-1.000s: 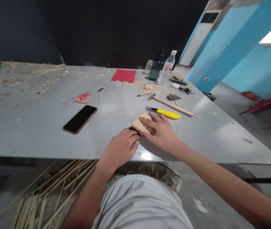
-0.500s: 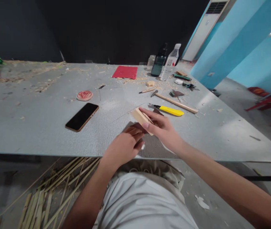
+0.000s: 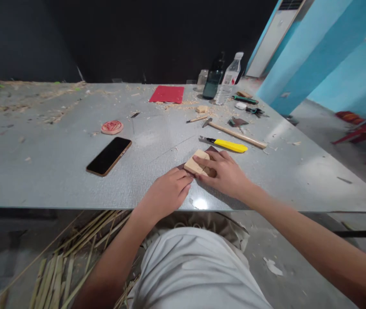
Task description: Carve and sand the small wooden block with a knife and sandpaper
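Observation:
A pale wooden block (image 3: 192,165) lies flat on a dark brown sheet that looks like sandpaper (image 3: 213,149), near the table's front edge. My right hand (image 3: 226,174) is closed around the block's right side, its index finger stretched over the top face. At the sheet's left edge, my left hand (image 3: 170,189) has its fingers pressed together on the paper, close beside the block. Most of the sheet is hidden under the block and both hands. Just beyond them rests a yellow utility knife (image 3: 231,146) with its blade out.
A hammer (image 3: 239,136), a pencil-like stick (image 3: 197,119) and a small wood piece (image 3: 201,109) lie behind the knife. To the left are a phone (image 3: 109,156) and a round red-marked disc (image 3: 112,127). Bottles (image 3: 231,81) and a red sheet (image 3: 167,94) stand farther back among shavings.
My right hand has turned the wooden block from a raised, tilted position to lying flat on the sandpaper. My left hand has shifted slightly and stays at the sheet's left edge.

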`<state>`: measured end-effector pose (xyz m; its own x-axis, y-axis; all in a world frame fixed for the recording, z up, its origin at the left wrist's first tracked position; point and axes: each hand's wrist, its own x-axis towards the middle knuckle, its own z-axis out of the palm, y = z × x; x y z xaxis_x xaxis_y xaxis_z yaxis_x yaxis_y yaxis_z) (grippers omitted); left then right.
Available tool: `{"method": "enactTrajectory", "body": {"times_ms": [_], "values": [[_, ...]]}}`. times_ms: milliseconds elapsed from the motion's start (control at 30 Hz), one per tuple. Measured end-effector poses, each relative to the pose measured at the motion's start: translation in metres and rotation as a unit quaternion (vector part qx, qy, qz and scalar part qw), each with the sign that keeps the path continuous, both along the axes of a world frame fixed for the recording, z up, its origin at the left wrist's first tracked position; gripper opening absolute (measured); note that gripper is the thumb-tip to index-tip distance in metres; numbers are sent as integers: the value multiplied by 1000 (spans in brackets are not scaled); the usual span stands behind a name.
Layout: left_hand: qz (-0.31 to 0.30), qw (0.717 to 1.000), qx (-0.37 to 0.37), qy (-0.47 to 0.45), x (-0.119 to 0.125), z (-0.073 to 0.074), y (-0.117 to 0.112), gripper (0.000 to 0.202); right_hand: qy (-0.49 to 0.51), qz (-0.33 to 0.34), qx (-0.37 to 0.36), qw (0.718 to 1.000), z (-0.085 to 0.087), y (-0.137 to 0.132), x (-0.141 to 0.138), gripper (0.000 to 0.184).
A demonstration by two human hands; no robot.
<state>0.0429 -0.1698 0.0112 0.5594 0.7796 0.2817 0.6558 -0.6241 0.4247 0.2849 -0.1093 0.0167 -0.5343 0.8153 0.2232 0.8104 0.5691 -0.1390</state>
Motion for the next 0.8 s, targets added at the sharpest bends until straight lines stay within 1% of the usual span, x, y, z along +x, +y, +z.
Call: {"method": "enactTrajectory", "body": {"times_ms": [167, 267, 400, 467, 533, 600, 667, 800], "values": [[1, 1000, 3, -3, -1, -1, 0, 29, 1, -70, 46, 996, -6, 20, 24, 55], [11, 1000, 8, -6, 1, -2, -2, 27, 19, -83, 63, 994, -5, 18, 28, 53], [17, 1000, 7, -8, 2, -1, -5, 25, 63, -67, 67, 994, 8, -2, 13, 55], [11, 1000, 5, -7, 1, 0, -6, 25, 70, -41, 70, 994, 16, -14, 0, 55], [12, 1000, 0, -12, 0, 1, -6, 25, 75, -8, 51, 996, 20, -21, -12, 54], [16, 1000, -8, -16, -2, 1, -6, 26, 84, 12, 16, 996, 19, -24, -21, 54], [14, 1000, -14, -16, -3, 1, -7, 25, 81, 10, -6, 997, 13, -23, -25, 53], [10, 1000, -19, -10, -3, 2, -7, 22, 27, 0, 18, 999, 0, -22, -23, 52]]}}
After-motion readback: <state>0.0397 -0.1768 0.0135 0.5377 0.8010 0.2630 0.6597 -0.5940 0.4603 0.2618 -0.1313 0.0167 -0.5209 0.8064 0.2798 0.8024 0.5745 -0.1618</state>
